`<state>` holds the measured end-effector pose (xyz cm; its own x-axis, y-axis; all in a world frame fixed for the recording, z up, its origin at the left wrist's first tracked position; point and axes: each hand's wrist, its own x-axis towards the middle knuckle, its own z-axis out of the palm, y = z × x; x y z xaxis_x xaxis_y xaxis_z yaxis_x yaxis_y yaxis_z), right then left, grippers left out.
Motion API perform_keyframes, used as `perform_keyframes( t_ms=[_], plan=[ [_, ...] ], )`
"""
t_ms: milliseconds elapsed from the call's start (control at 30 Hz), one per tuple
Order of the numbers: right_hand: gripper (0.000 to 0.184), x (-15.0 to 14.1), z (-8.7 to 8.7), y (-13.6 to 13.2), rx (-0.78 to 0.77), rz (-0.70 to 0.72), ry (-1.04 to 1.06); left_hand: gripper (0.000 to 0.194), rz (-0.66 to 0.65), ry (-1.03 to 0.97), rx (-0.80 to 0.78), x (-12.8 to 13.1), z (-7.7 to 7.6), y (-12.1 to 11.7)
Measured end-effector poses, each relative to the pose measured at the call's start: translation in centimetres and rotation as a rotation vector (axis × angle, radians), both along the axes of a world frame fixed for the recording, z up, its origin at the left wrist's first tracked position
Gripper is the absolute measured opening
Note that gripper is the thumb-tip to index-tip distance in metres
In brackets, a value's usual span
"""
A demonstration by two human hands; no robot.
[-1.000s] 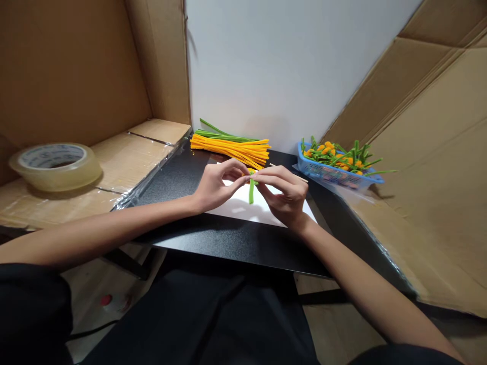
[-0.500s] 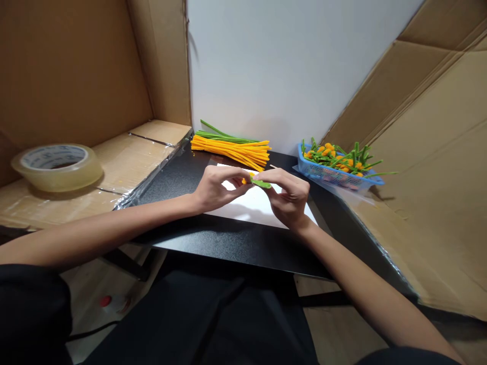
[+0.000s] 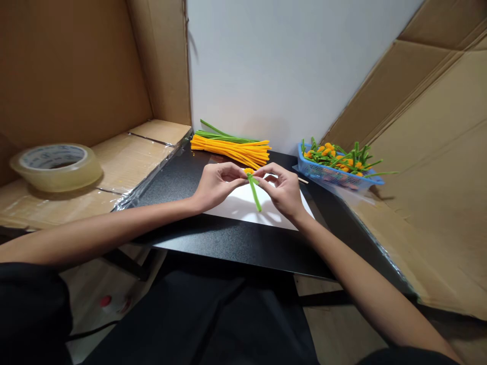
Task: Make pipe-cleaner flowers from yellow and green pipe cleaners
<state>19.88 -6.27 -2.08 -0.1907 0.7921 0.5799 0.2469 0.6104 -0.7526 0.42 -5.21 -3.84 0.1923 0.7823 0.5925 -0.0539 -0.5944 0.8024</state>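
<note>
Between my fingertips is a small pipe-cleaner flower [image 3: 249, 172] with a yellow-orange head and a green stem [image 3: 255, 195] that hangs down toward me. My left hand [image 3: 217, 186] pinches it from the left with thumb and forefinger. From the other side, my right hand [image 3: 281, 188] pinches it just below the head, by the green part. Under both hands lies a white sheet of paper [image 3: 243, 210]. A thin light-coloured stick [image 3: 303, 180] pokes out beyond my right hand.
Behind my hands lie a bundle of yellow pipe cleaners [image 3: 232, 150] and some green pipe cleaners [image 3: 216, 136]. A blue basket [image 3: 323, 171] of finished-looking flowers stands at the right back. Left, a tape roll [image 3: 57, 167] rests on cardboard. The black table [image 3: 228, 241] meets a white wall.
The flower has turned in my fingers: its green stem pointed right and now hangs down toward me. My right hand has shifted slightly left, and more of the stick shows.
</note>
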Motion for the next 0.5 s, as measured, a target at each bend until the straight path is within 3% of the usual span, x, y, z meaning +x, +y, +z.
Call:
perform_keyframes(
  t_ms=[133,500],
  plan=[
    [0.016,-0.3,0.0,-0.3,-0.11,0.027,0.029,0.025,0.015,0.024,0.018,0.0,0.0,-0.1],
    [0.012,-0.7,1.3,-1.0,-0.079,0.014,-0.023,0.023,0.075,0.026,0.084,0.3,0.3,-0.8]
  ],
)
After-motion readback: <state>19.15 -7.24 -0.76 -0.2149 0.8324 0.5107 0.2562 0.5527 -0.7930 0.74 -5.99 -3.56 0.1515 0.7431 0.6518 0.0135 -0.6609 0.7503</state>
